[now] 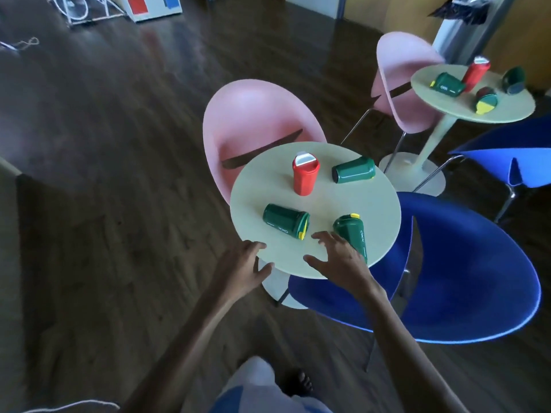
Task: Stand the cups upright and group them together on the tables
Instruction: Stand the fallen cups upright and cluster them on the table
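Note:
On the near round table [325, 201] a red cup [304, 175] stands upright. Three green cups lie on their sides: one at the back right [354, 170], one at the front left [285, 221], one at the front right [351, 234]. My right hand [340, 262] hovers over the table's front edge with fingers spread, right beside the front-right green cup, holding nothing. My left hand [246, 268] is open at the table's left front rim. A far table [507, 111] carries an upright red cup [476, 72] and three tipped cups [447, 84] [486, 101] [513, 79].
A pink chair [250, 120] stands behind the near table, a blue chair [447, 263] to its right. Another pink chair [402, 73] and a blue chair [507, 165] flank the far table. A metal bin [456, 28] stands at the back. The floor is dark wood.

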Available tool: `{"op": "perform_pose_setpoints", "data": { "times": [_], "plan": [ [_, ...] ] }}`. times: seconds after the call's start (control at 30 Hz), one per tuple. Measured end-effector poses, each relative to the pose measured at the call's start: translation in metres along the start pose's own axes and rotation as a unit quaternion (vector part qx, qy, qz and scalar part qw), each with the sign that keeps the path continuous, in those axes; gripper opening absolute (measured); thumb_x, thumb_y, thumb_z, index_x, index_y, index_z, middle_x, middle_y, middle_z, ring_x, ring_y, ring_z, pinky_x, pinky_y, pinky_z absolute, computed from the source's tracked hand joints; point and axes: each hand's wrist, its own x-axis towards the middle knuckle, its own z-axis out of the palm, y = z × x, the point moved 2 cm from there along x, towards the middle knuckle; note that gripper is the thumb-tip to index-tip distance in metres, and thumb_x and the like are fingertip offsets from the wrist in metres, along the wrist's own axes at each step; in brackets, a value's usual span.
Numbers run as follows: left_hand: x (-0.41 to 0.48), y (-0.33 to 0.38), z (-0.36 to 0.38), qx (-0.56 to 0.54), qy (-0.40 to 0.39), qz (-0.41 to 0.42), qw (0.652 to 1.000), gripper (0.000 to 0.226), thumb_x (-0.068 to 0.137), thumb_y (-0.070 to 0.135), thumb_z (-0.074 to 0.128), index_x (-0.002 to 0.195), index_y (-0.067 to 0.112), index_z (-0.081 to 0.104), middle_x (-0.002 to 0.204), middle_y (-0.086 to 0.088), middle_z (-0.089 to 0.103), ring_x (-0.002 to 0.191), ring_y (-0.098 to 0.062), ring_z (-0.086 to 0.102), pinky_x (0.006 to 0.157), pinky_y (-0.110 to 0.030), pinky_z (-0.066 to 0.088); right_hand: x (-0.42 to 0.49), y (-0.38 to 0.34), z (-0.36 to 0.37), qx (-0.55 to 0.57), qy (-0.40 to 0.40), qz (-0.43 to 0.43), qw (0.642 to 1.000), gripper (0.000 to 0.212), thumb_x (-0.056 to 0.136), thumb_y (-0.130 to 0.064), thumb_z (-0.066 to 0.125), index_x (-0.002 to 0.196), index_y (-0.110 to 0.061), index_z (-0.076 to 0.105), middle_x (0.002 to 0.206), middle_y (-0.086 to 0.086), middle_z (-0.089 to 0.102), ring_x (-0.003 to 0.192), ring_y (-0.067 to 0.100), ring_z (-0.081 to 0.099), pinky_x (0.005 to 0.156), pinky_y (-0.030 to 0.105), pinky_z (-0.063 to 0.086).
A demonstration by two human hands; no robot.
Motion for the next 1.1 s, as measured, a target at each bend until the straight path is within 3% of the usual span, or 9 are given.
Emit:
{"op": "perform_pose_setpoints", "data": {
  "times": [0.1, 0.3, 0.5, 0.67, 0.8, 0.9, 1.0, 1.1],
  "plan": [
    [0.038, -0.028, 0.022, -0.007, -0.04, -0.01, 0.999, 0.054, 0.077, 0.051, 0.054, 0.114, 0.013, 0.059, 0.106, -0.004, 0.066, 0.088, -0.022, 0.065, 0.072, -0.036, 0.054, 0.041, 0.017, 0.018, 0.085, -0.033, 0.025, 0.996, 0.053, 0.08, -0.042, 0.068, 0.126, -0.024, 0.05, 0.123, -0.001, 0.058, 0.114, 0.017, 0.054, 0.095, 0.038, 0.046],
    [0.13, -0.077, 0.067, -0.108, -0.146, -0.057, 0.982, 0.06, 0.076, 0.033, 0.072, 0.129, 0.016, 0.05, 0.128, -0.004, 0.053, 0.118, -0.019, 0.05, 0.096, -0.038, 0.045, 0.115, 0.046, 0.053, 0.119, -0.066, 0.096, 0.986, 0.073, 0.075, -0.033, 0.076, 0.137, -0.021, 0.04, 0.14, 0.0, 0.044, 0.128, 0.017, 0.041, 0.105, 0.031, 0.035],
    [0.196, -0.114, 0.105, -0.082, -0.225, 0.038, 0.97, 0.069, 0.072, 0.025, 0.074, 0.134, 0.017, 0.044, 0.136, -0.005, 0.043, 0.127, -0.023, 0.04, 0.098, -0.039, 0.044, 0.16, 0.064, 0.078, 0.085, -0.093, 0.158, 0.979, 0.093, 0.068, -0.039, 0.078, 0.144, -0.025, 0.026, 0.149, -0.003, 0.033, 0.134, 0.019, 0.035, 0.106, 0.036, 0.037],
    [0.215, -0.13, 0.122, -0.088, -0.303, 0.088, 0.945, 0.07, 0.072, 0.02, 0.071, 0.136, 0.018, 0.041, 0.134, -0.004, 0.044, 0.121, -0.021, 0.047, 0.093, -0.034, 0.046, 0.17, 0.07, 0.098, 0.119, -0.113, 0.204, 0.965, 0.099, 0.064, -0.032, 0.081, 0.144, -0.024, 0.023, 0.141, 0.008, 0.044, 0.129, 0.022, 0.041, 0.102, 0.034, 0.039],
    [0.224, -0.139, 0.124, -0.179, -0.344, 0.041, 0.921, 0.07, 0.069, 0.017, 0.075, 0.131, 0.022, 0.044, 0.128, 0.005, 0.044, 0.119, -0.011, 0.046, 0.096, -0.021, 0.039, 0.177, 0.073, 0.096, 0.155, -0.108, 0.207, 0.96, 0.096, 0.059, -0.031, 0.082, 0.139, -0.027, 0.028, 0.137, 0.005, 0.048, 0.128, 0.017, 0.042, 0.101, 0.029, 0.037],
    [0.233, -0.142, 0.119, -0.242, -0.335, 0.004, 0.911, 0.072, 0.068, 0.02, 0.079, 0.131, 0.023, 0.046, 0.128, 0.007, 0.046, 0.119, -0.007, 0.046, 0.101, -0.027, 0.042, 0.192, 0.068, 0.075, 0.181, -0.094, 0.184, 0.961, 0.096, 0.059, -0.029, 0.079, 0.14, -0.034, 0.029, 0.138, -0.002, 0.046, 0.125, 0.012, 0.042, 0.105, 0.033, 0.039],
    [0.248, -0.134, 0.104, -0.33, -0.306, -0.06, 0.891, 0.074, 0.061, 0.023, 0.084, 0.126, 0.024, 0.051, 0.121, 0.003, 0.057, 0.109, -0.013, 0.057, 0.09, -0.026, 0.052, 0.214, 0.057, 0.039, 0.196, -0.059, 0.145, 0.968, 0.093, 0.06, -0.028, 0.077, 0.14, -0.04, 0.03, 0.138, -0.006, 0.045, 0.124, 0.011, 0.043, 0.106, 0.038, 0.041],
    [0.261, -0.121, 0.085, -0.428, -0.285, -0.12, 0.849, 0.071, 0.054, 0.029, 0.083, 0.119, 0.027, 0.055, 0.116, 0.003, 0.062, 0.101, -0.017, 0.065, 0.084, -0.028, 0.055, 0.231, 0.04, 0.002, 0.225, -0.01, 0.113, 0.968, 0.086, 0.058, -0.038, 0.077, 0.134, -0.046, 0.037, 0.133, -0.009, 0.051, 0.121, 0.009, 0.048, 0.101, 0.031, 0.045]
  ]
}}
